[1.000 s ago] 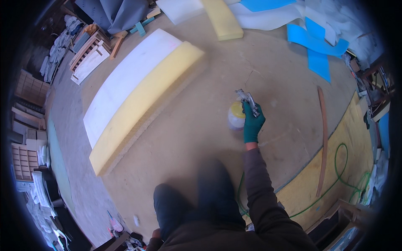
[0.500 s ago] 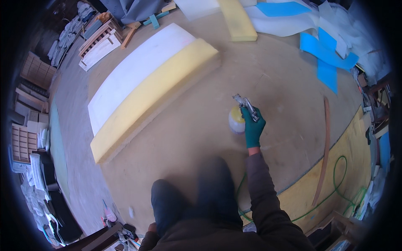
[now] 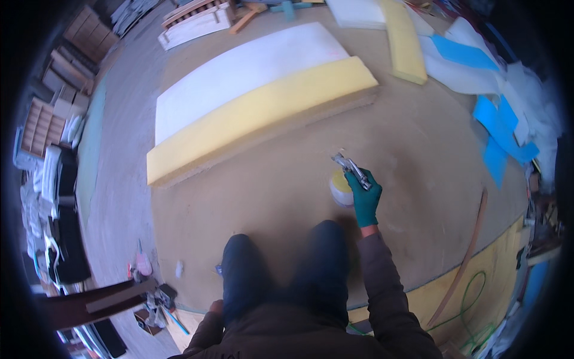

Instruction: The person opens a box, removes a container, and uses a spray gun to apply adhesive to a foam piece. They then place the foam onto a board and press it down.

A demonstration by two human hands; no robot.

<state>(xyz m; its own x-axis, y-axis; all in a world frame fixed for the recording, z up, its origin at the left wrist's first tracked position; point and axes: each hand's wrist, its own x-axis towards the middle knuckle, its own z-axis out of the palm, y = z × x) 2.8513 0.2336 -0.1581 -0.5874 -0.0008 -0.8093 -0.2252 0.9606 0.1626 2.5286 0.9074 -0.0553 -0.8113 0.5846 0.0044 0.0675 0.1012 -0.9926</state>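
My right hand [image 3: 366, 204], in a green glove, is closed around the grip of a metal spray gun [image 3: 351, 168]. Under the gun hangs a round whitish cup [image 3: 341, 192] with a yellow upper part. Beyond the gun, up and to the left, lies a long yellow foam strip [image 3: 263, 116]. It borders a wide white foam sheet [image 3: 248, 75] with a curved far edge; the gun is apart from both. My left hand [image 3: 216, 307] shows only as a bit of bare skin beside my left thigh, its fingers hidden.
Blue foam strips [image 3: 502, 128] and white sheets lie at the right, near another yellow foam piece [image 3: 405, 48]. A thin brown strip [image 3: 466, 257] and a green hose [image 3: 469, 308] lie on the right side. A dark board [image 3: 89, 302] and small tools are at lower left.
The view has turned, so the foam pieces appear less slanted and the blue strips sit lower. My right hand keeps its hold on the spray gun, nearly unmoved in the picture.
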